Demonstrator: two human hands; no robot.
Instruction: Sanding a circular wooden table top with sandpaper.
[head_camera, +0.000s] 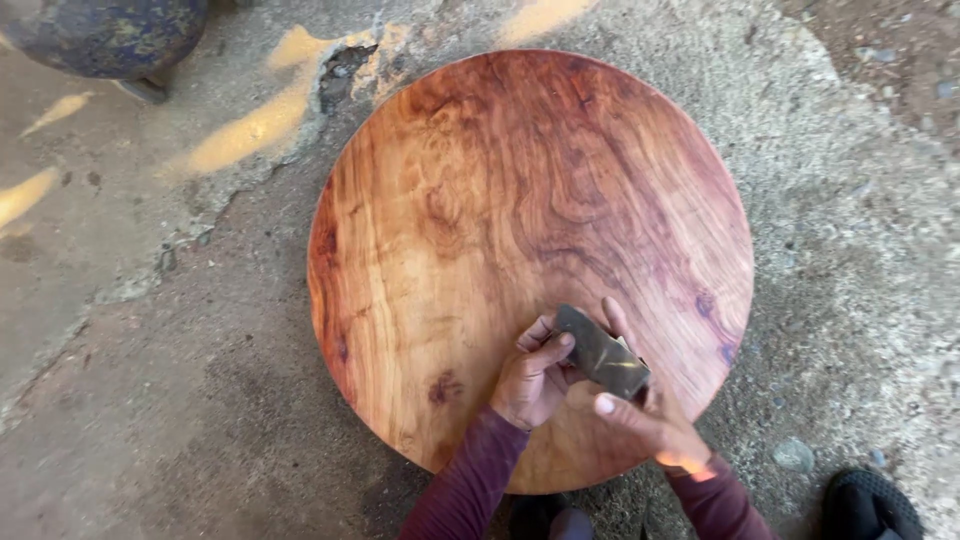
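Item: small dark rectangular sanding block (602, 352), worn and dull on its face. You hold it tilted, over the lower right part of the board, between both hands. Whether its lower edge touches the wood, you cannot tell from this view.

Your right hand (648, 420): closed on the block, thumb laid along its near side, fingers wrapped behind it.

Your left hand (532, 378): curled, fingertips pressed against the block's left end, knuckles resting low over the wood.

Sleeves: both forearms in dark maroon long sleeves (468, 487), entering from the bottom edge.

Support: large round reddish-brown wooden board (470, 230) with strong swirling grain and a few dark knots, lying flat on the ground, its surface smooth and slightly glossy.

Ground: rough grey concrete floor (160, 380), cracked at upper left, with patches of sunlight.

Surroundings: dark blue mottled round vessel (105, 35) at the top left corner, well apart from the board; black shoe (870, 505) at the bottom right; small grey stone (793, 455) near it.
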